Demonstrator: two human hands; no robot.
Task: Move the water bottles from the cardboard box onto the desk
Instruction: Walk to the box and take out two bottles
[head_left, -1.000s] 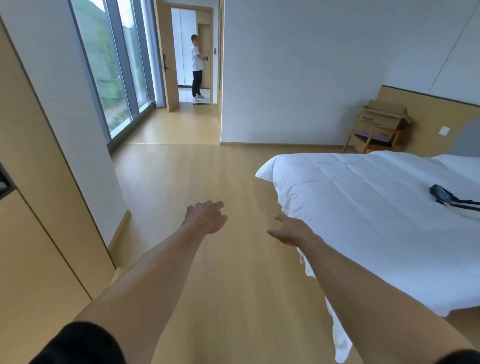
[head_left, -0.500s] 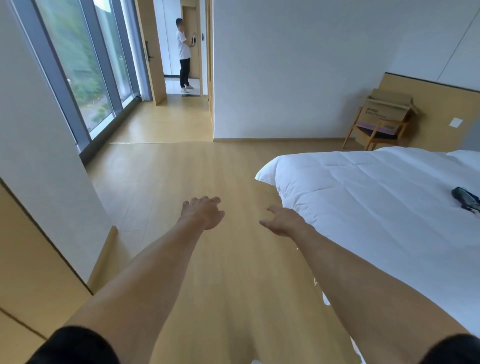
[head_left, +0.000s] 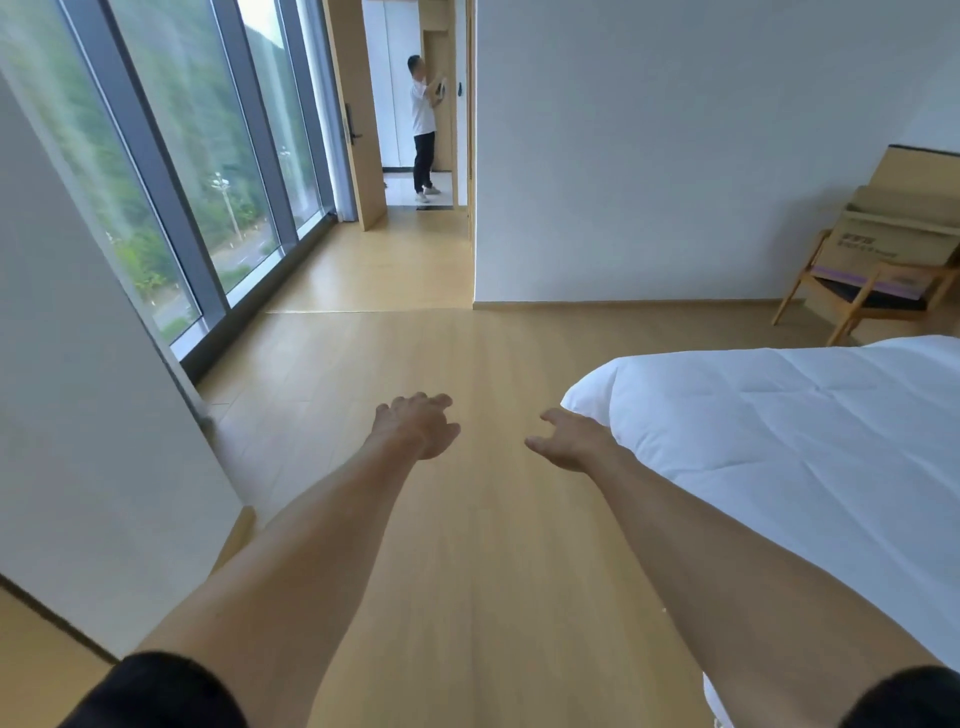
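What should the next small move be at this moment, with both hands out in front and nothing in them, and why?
Probably walk on across the wooden floor toward the cardboard box on the chair by the far wall. Left hand and right hand are empty, the box is well out of reach past the bed, and no bottle or desk is in view.

Counted in view: two hands, left hand (head_left: 417, 427) and right hand (head_left: 570, 440); one cardboard box (head_left: 891, 236), carried on one wooden chair (head_left: 852, 296); one bed (head_left: 789, 441); one distant person (head_left: 423, 130).
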